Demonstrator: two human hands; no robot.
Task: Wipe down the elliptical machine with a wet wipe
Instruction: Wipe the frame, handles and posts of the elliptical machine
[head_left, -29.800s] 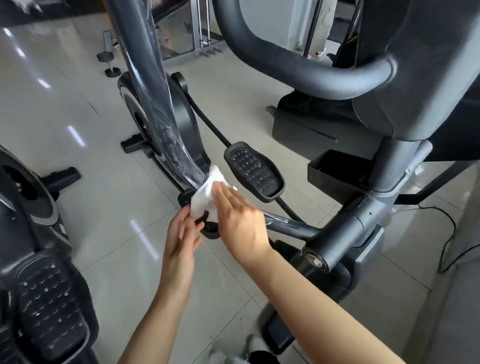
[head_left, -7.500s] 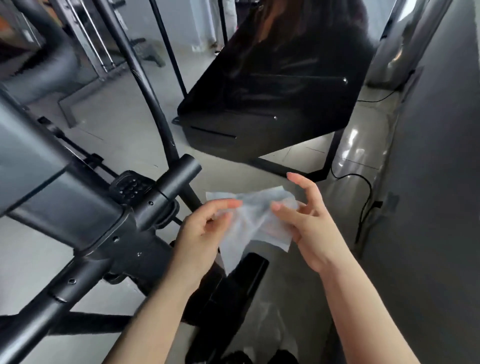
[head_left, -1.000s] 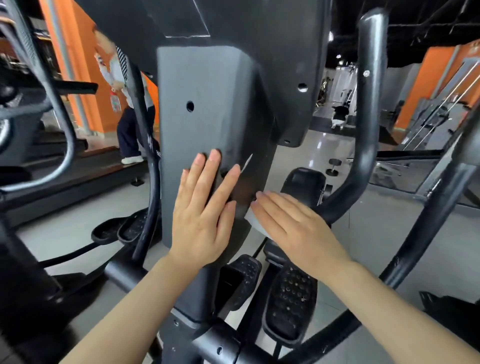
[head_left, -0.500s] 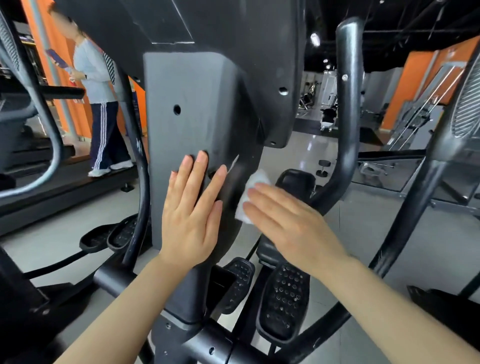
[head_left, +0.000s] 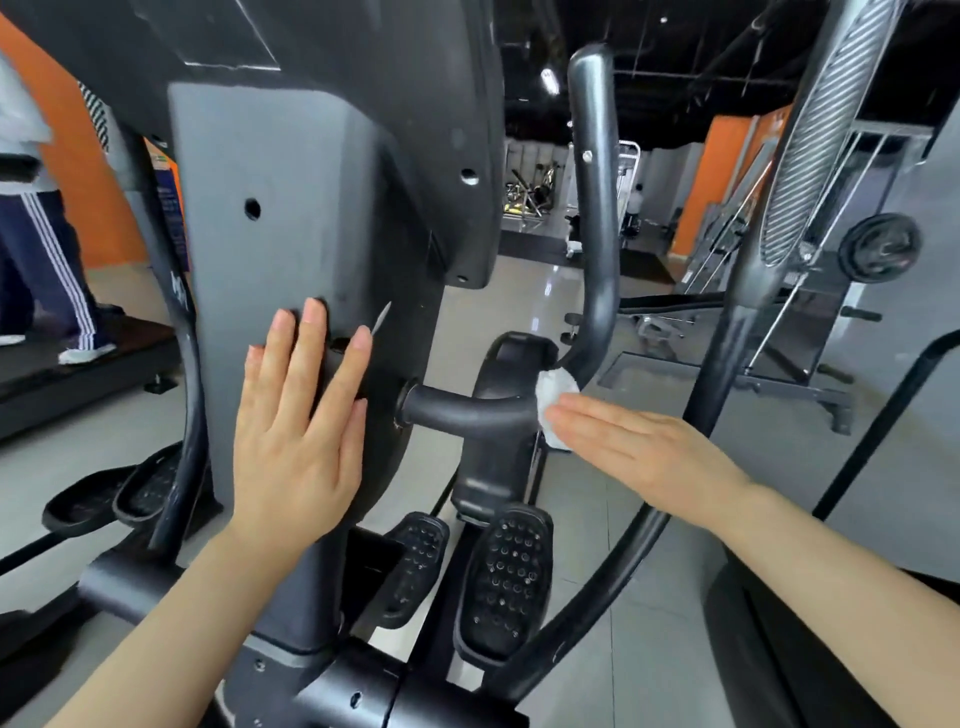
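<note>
While the left hand (head_left: 296, 436) lies flat against the grey upright column (head_left: 270, 260) of the elliptical machine, its fingers straight and slightly spread and holding nothing, the right hand (head_left: 644, 452) reaches in from 4 o'clock with its fingers extended and together. In the head view, the only one given, the right fingertips (head_left: 563, 413) press a bunched white wet wipe (head_left: 556, 395) against the bend of the dark handlebar (head_left: 597, 249), where its short horizontal stub leaves the column and turns upward. The wipe sits just right of the frame's centre, at about 3 o'clock from the left hand, caught between the fingers and the bar; whether the thumb is tucked under it I cannot tell.

Below the hands, toward 6 o'clock, two studded black pedals (head_left: 506, 577) stand side by side. More pedals (head_left: 104, 493) of a neighbouring machine lie at 8 o'clock. At 9 o'clock a person's legs in dark trousers with white side stripes (head_left: 47, 270) stand on a treadmill deck. At 2 o'clock a weight plate (head_left: 880, 247) hangs on a rack beside a bench, with orange walls behind.

Some pale markings show on the thin curved bar left of the column, but they are too blurred to read; no brand or label is legible anywhere.
</note>
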